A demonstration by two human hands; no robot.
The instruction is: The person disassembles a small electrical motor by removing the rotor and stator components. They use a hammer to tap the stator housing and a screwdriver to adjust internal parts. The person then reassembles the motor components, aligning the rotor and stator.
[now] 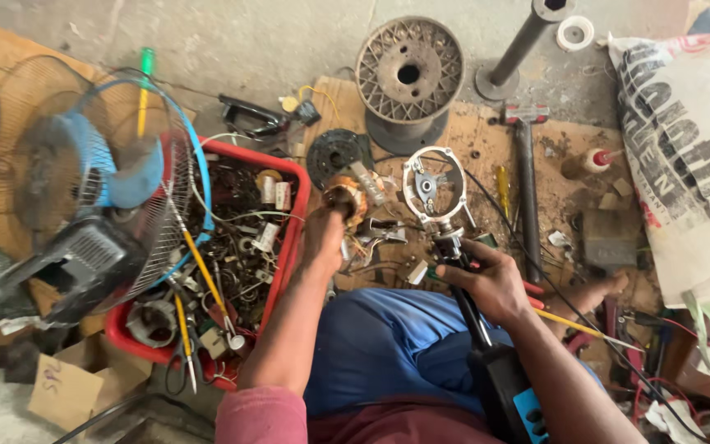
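Right hand [491,284], lower centre: grip closed round black power tool [486,345], tip meeting white metal ring [431,185] just above. Left hand [322,238], centre: fingers wrapped on copper-wound motor coil [345,197], beside red tray [289,205].

Concrete floor [232,41] and a worn wooden board [552,164] strewn with parts

On the board: a hammer [526,177] at one o'clock, a yellow screwdriver [503,191] beside it, a black disc [334,152] near twelve. On the floor: a wire spool [409,78] at twelve, a red crate [285,247] and a blue fan [108,189] at nine, a printed sack [684,156] at three.
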